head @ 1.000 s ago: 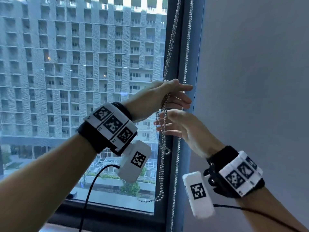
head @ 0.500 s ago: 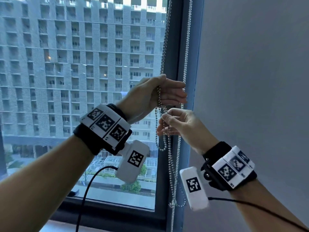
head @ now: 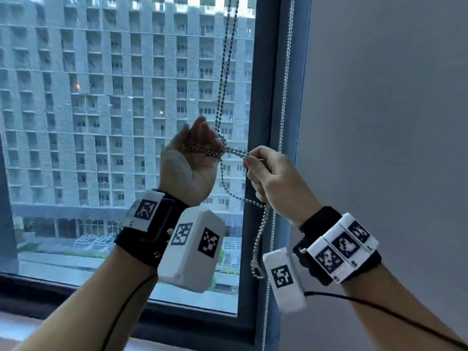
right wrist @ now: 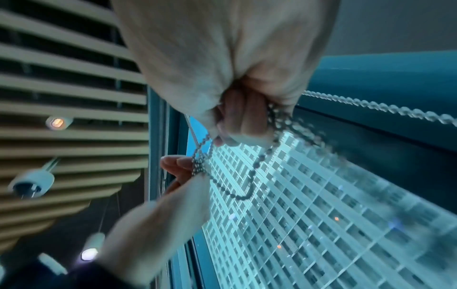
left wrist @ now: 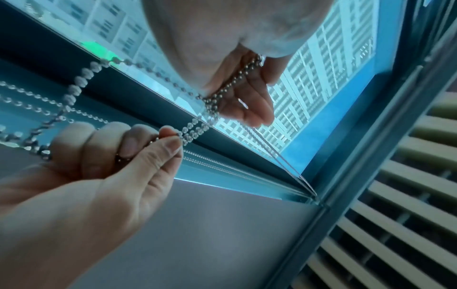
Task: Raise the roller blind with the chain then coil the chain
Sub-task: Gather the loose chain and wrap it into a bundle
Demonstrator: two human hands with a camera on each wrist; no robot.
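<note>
While the left hand (head: 188, 160) is clasping chain (head: 229, 150) coils at frame centre, the right hand (head: 272, 178) is pinching a strand.

Shiny metal bead chain (head: 224, 72) (matt wall (head: 379, 122))

- Open air lies left of the left hand (head: 188, 163), in front of the window glass (head: 101, 122); a hand could pass there without touching anything.
- The bead chain (head: 224, 79) hangs down through the middle and stretches taut between that hand and the right hand (head: 273, 181), barring the gap between them.
- A second chain (head: 285, 79) hangs just beside the dark window frame (head: 263, 97), crowding the narrow strip on the right.
- The grey wall (head: 392, 122) closes the right side.
</note>
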